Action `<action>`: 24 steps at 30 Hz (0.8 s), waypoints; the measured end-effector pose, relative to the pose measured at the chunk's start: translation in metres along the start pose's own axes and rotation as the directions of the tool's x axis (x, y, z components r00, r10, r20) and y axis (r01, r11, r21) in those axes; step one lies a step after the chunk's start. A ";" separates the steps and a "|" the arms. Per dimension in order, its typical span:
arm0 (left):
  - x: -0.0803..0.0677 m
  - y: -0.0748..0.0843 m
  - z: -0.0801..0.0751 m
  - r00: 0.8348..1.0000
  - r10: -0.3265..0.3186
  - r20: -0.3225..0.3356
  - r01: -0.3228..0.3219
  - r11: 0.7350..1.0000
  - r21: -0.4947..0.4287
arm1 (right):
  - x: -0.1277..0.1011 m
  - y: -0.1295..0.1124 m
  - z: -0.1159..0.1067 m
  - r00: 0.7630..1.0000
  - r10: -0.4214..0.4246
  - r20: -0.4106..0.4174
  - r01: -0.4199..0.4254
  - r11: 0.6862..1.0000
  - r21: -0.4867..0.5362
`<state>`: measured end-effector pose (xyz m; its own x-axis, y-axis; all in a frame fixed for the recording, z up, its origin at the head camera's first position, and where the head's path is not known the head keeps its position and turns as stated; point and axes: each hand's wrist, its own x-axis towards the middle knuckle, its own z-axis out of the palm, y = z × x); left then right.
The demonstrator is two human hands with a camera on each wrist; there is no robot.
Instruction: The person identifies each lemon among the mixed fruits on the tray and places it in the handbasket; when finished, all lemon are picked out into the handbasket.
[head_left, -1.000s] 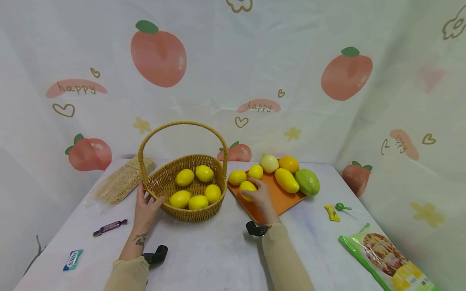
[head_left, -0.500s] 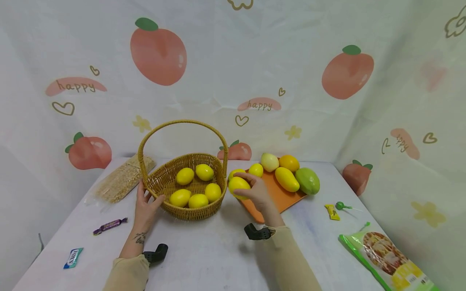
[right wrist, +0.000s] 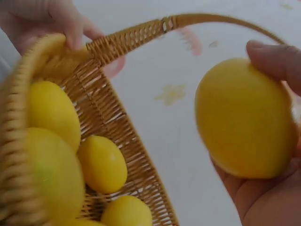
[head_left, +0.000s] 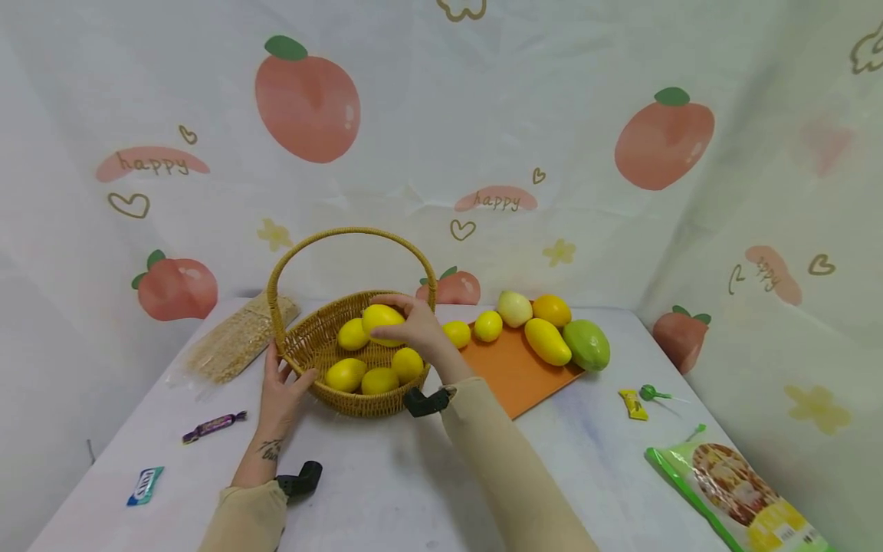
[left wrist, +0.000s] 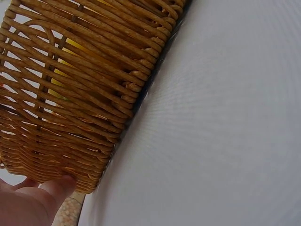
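A person sits at a white counter (head_left: 386, 475) before a backdrop printed with peaches. The right hand (head_left: 417, 328) reaches over a wicker basket (head_left: 313, 345) with a tall arched handle, its grip closed around a yellow lemon (head_left: 382, 320) held in the air just above the basket's inside. The right wrist view shows this lemon (right wrist: 244, 117) cupped between fingertips (right wrist: 275, 59) and palm, with the basket wall (right wrist: 122, 127) and other lemons below it. The left hand (head_left: 284, 383) rests against the basket's near left rim, thumb and fingers straight against the weave, grip loose and open; in the left wrist view only a fingertip (left wrist: 59, 187) shows, touching the basket's edge (left wrist: 89, 94). Four more lemons (head_left: 345, 374) lie in the basket. Just right of the basket an orange board (head_left: 513, 372) carries two small lemons (head_left: 487, 326), a pale round fruit, an orange, a yellow mango (head_left: 546, 341) and a green mango (head_left: 586, 345)
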<state>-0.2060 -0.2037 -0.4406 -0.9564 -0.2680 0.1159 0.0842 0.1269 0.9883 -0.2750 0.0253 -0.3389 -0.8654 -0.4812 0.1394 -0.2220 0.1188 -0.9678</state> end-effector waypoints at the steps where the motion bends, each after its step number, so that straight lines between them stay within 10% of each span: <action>1: 0.000 0.000 0.000 1.000 -0.002 0.001 0.002 1.000 0.000 | 0.007 -0.002 0.001 1.000 0.006 0.007 -0.006 1.000 0.004; 10: -0.001 -0.001 0.000 1.000 0.001 0.003 -0.001 1.000 0.008 | 0.047 0.001 0.005 0.995 0.067 0.072 -0.061 0.995 -0.078; 24: 0.001 -0.002 0.000 0.999 0.032 -0.001 -0.032 0.999 0.008 | 0.036 0.009 0.002 0.981 -0.001 0.192 0.001 1.000 -0.003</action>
<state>-0.2073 -0.2041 -0.4420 -0.9530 -0.2649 0.1472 0.1122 0.1427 0.9834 -0.3069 0.0074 -0.3434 -0.7628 -0.6393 0.0971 -0.2247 0.1212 -0.9669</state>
